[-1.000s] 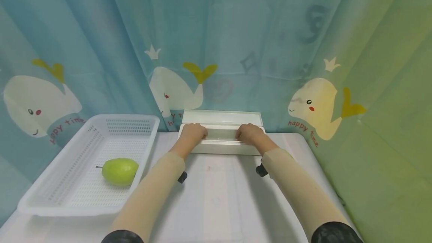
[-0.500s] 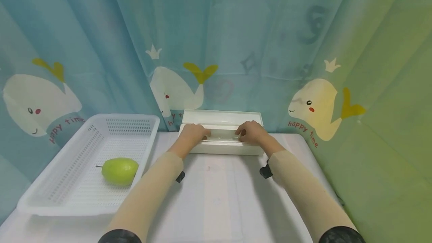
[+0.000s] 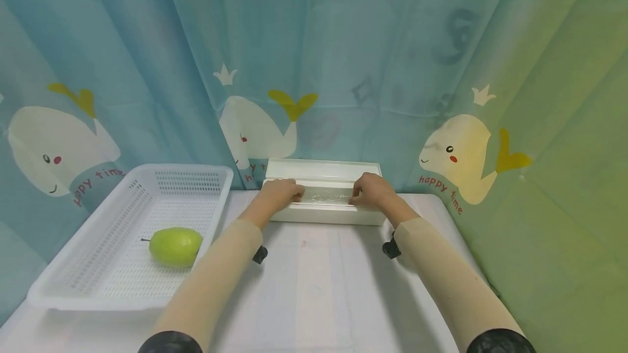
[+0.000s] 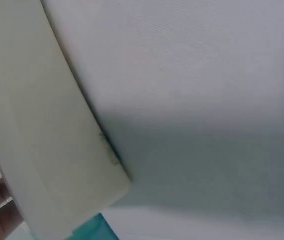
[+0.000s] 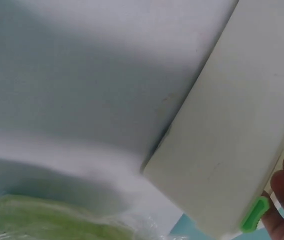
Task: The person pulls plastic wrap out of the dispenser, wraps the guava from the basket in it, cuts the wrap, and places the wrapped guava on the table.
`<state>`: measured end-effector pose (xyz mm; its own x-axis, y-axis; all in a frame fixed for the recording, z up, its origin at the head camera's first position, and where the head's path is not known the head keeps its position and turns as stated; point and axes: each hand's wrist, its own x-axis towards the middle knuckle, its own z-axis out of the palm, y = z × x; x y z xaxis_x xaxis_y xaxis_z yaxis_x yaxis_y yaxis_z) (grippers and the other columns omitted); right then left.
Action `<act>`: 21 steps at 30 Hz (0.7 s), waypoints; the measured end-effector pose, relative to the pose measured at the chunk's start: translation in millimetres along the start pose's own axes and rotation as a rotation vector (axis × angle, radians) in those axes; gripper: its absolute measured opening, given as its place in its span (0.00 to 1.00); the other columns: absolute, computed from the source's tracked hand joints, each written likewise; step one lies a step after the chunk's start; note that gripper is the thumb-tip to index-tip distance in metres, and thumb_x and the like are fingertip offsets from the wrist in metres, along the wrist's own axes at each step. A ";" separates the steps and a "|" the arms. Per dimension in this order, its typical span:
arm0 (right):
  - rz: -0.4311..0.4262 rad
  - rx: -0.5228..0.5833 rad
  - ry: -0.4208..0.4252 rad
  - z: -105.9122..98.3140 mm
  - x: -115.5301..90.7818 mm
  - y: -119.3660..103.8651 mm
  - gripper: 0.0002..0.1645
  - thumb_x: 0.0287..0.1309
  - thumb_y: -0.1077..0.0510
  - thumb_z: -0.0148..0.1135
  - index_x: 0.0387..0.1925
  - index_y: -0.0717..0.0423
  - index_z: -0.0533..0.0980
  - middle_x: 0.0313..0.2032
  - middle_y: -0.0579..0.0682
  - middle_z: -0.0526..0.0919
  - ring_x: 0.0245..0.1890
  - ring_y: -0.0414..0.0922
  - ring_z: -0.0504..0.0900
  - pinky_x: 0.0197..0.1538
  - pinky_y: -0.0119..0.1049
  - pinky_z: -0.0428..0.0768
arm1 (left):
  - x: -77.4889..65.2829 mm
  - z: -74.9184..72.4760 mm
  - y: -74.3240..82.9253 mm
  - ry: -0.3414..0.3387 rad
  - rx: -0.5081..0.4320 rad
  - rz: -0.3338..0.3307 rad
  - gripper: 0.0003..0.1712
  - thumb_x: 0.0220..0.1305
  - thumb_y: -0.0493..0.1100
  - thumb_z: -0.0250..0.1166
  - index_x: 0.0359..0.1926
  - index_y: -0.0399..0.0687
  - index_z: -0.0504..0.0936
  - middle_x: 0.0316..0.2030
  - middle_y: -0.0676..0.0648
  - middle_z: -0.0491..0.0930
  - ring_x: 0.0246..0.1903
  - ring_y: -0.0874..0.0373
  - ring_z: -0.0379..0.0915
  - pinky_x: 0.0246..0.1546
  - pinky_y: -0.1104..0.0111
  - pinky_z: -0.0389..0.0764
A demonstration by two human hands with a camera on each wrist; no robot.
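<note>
1. While the box sits on the tabletop, lid raised, your left grip is over its left end, your right grip over its right.
2. Both grips are nearly closed, fingers curled, pinching the film between them.
3. To your left, a basket holds a green fruit.

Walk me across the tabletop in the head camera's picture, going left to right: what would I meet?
White basket → green fruit inside it → the person's left hand → creased clear film → right hand.
</note>
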<state>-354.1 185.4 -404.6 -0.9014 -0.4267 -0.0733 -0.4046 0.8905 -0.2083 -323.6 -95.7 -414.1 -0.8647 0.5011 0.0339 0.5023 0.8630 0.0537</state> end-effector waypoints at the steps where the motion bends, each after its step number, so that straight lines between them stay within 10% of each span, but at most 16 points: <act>1: 0.004 -0.004 0.004 0.0 -0.2 0.6 0.09 0.55 0.47 0.72 0.28 0.46 0.86 0.36 0.46 0.85 0.37 0.46 0.80 0.40 0.43 0.80 | -1.7 -0.3 -0.6 0.020 -0.002 0.010 0.11 0.70 0.48 0.61 0.29 0.54 0.73 0.26 0.52 0.68 0.23 0.55 0.59 0.23 0.65 0.62; 11: 0.009 -0.046 0.035 0.2 -2.3 3.1 0.07 0.55 0.49 0.74 0.27 0.45 0.84 0.32 0.44 0.85 0.35 0.44 0.80 0.38 0.43 0.80 | -14.3 -0.9 -7.2 0.156 -0.070 0.059 0.04 0.71 0.43 0.63 0.36 0.52 0.78 0.24 0.53 0.78 0.22 0.57 0.67 0.25 0.63 0.72; 21: -0.018 -0.082 0.053 -2.9 -9.2 5.0 0.09 0.55 0.52 0.74 0.27 0.45 0.80 0.35 0.43 0.87 0.35 0.44 0.81 0.34 0.42 0.78 | -18.9 -8.3 -5.8 0.098 -0.076 0.030 0.07 0.69 0.41 0.63 0.45 0.47 0.83 0.39 0.47 0.85 0.38 0.46 0.78 0.37 0.56 0.81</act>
<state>-348.4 194.2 -402.1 -0.9001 -0.4353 -0.0183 -0.4296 0.8937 -0.1289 -310.1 -110.7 -406.8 -0.8469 0.5147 0.1334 0.5297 0.8387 0.1263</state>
